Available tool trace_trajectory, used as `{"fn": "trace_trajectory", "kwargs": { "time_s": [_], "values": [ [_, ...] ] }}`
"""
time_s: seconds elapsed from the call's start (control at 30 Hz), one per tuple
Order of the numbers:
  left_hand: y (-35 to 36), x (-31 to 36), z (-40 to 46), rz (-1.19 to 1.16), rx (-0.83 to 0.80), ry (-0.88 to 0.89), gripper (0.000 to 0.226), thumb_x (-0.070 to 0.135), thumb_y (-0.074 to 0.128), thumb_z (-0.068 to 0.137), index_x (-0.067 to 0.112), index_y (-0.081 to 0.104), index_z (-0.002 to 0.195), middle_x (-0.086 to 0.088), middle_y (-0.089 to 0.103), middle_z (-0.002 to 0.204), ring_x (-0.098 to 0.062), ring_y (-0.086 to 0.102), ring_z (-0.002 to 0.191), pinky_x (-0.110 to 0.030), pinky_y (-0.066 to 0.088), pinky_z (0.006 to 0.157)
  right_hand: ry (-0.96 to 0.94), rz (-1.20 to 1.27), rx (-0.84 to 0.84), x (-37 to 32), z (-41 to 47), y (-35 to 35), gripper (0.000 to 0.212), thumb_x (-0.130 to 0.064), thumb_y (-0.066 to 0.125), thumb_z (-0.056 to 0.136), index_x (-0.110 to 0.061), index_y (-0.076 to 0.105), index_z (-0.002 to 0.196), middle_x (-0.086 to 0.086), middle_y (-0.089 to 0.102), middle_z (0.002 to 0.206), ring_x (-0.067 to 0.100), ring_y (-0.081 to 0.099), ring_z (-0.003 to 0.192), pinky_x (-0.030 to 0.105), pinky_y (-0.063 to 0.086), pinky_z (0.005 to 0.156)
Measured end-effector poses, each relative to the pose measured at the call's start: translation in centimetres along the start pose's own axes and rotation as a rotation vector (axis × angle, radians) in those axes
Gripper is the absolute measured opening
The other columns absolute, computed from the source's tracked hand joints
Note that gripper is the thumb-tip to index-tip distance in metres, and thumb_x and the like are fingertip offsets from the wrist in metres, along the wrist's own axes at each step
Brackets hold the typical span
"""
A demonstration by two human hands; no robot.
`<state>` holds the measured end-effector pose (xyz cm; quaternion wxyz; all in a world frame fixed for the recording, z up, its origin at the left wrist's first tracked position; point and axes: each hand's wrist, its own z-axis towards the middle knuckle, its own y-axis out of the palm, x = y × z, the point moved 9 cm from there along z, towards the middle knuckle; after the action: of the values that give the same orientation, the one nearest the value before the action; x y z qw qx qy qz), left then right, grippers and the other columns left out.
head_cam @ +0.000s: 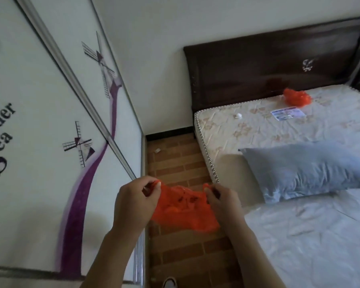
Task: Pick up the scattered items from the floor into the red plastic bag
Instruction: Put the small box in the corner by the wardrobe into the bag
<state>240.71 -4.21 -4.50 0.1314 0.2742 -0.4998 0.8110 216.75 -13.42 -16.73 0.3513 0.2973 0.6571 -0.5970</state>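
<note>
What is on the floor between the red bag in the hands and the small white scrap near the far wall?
Only bare brick-patterned floor separates the red bag from the white scrap, in the head view.

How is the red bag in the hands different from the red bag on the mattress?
The red bag in the hands is pulled open between the left hand and right hand, above the floor; the red bag on the mattress lies crumpled, untouched, near the headboard. The held bag looks larger, being nearer the camera. Both are thin red plastic.
</note>
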Motion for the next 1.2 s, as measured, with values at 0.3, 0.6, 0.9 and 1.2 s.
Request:
{"fn": "trace_trajectory", "kwargs": {
  "time_s": [0.3,0.6,0.9,1.2],
  "values": [
    [3.5,-7.2,3.5,0.015,-0.054,-0.128,0.01,0.028,0.073,0.095,0.022,0.078,0.101,0.009,0.077,0.089,-0.006,0.07,0.076,-0.032,0.065,0.075,-0.083,-0.04,-0.013,-4.1,5.5,1.5,0.015,-0.035,0.063,0.099,-0.029,0.071,0.088,-0.012,0.067,0.07,0.0,0.062,0.065,0.02,0.044,0.056],
    [6.2,-13.9,11.2,-0.105,-0.053,-0.185,0.015,0.032,0.071,0.096,0.019,0.078,0.101,0.007,0.076,0.084,-0.007,0.069,0.072,-0.026,0.061,0.07,-0.189,-0.175,0.007,-11.0,12.9,2.2,0.016,-0.034,0.062,0.099,-0.029,0.069,0.086,-0.007,0.066,0.067,0.006,0.063,0.06,0.033,0.057,0.059],
    [8.0,-14.8,18.6,-0.145,-0.073,-0.119,0.011,0.027,0.071,0.097,0.019,0.075,0.101,0.006,0.073,0.083,0.012,0.053,0.067,-0.007,0.039,0.059,-0.135,-0.244,0.028,-12.2,17.6,3.1,0.012,-0.034,0.065,0.1,-0.029,0.072,0.092,-0.009,0.069,0.07,0.004,0.065,0.063,0.014,0.045,0.055],
    [11.6,-19.9,23.5,-0.096,-0.046,-0.237,0.013,0.03,0.073,0.096,0.019,0.076,0.103,0.006,0.075,0.089,0.009,0.053,0.07,-0.005,0.038,0.066,-0.118,-0.216,-0.072,-10.0,26.8,7.4,0.008,-0.034,0.064,0.099,-0.032,0.07,0.096,-0.011,0.068,0.077,0.002,0.063,0.071,0.019,0.045,0.061]
  ]
}}
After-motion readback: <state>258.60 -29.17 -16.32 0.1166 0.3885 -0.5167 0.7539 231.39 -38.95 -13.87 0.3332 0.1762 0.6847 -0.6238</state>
